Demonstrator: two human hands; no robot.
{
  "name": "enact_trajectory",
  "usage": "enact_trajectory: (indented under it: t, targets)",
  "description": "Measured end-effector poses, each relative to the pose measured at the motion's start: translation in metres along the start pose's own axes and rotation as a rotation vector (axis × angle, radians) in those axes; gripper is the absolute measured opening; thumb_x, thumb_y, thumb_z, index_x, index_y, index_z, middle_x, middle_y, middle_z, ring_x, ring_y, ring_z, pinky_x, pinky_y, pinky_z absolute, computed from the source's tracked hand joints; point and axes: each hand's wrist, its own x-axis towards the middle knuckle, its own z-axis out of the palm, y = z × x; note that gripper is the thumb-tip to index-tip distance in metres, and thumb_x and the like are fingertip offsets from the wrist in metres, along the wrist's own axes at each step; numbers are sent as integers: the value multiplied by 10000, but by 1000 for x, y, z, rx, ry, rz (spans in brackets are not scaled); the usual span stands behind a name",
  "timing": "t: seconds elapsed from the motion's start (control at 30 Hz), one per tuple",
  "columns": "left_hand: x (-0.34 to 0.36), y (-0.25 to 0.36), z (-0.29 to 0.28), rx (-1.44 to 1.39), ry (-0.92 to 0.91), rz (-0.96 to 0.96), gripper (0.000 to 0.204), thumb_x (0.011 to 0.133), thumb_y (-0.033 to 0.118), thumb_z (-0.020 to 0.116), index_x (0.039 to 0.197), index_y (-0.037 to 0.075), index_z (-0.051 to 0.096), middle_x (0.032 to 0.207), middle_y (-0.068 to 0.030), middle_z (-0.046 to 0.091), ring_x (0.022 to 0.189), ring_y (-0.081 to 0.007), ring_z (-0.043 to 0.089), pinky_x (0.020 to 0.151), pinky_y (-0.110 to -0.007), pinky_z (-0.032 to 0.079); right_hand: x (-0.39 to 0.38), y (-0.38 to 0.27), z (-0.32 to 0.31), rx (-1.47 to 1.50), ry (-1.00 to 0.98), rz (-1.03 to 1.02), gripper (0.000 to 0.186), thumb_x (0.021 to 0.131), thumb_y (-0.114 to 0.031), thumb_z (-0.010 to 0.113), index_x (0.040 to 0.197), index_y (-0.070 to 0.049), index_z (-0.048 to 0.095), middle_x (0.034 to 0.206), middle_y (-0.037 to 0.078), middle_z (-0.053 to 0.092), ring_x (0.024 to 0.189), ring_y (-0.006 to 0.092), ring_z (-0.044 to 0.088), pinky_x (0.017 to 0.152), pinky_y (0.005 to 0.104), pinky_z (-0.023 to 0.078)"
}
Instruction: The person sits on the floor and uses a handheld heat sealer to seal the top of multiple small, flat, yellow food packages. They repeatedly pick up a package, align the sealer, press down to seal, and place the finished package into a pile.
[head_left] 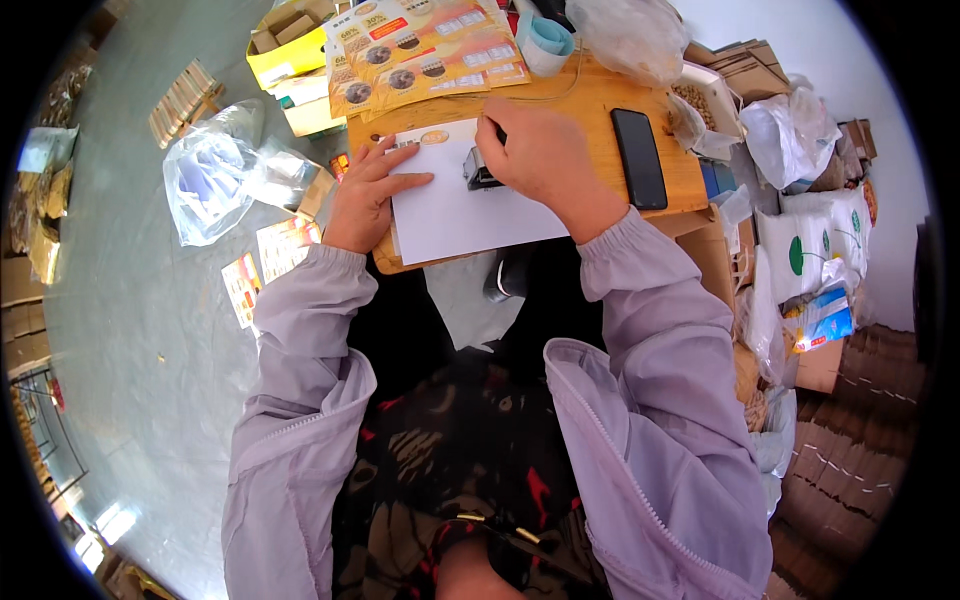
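My right hand (540,155) is closed around a small hand stamp (479,170) with a dark, metallic-looking frame. The stamp stands on a white sheet (470,222), and its underside is hidden. Printed near the sheet's top edge is an orange oval mark. At the sheet's left edge lies my left hand (372,192), fingers spread, with the fingertips resting on the paper. Sheet and hands are on a wooden table (592,150). Just right of my right hand is a black phone (638,158), lying flat.
Yellow printed packages (425,55) are piled at the table's far side, beside a pale blue roll (546,45) and a clear plastic bag (630,38). A yellow box (290,40) stands far left. Plastic bags (215,170) lie on the floor; cartons and white sacks (815,235) crowd the right.
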Motion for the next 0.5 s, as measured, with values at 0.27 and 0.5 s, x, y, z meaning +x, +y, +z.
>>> enact_trajectory:
  t: [0.27,0.5]
  targets:
    - [-1,-2,-2,11,-17,-10,487,812,-111,541,1083,216,777,1361,-67,633,1375,-360,482,1182,-531,306,27,3,-35,-14,70,-105,217,916,-253,567,831,-86,678,687,133,645,638,349,620,573,432,471]
    - [-1,-2,-1,2,-8,-14,500,800,-123,528,1078,210,777,1356,-75,635,1373,-363,484,1181,-536,307,33,-1,-54,-47,43,-77,242,928,-260,566,883,-58,691,679,154,632,618,346,595,590,410,473]
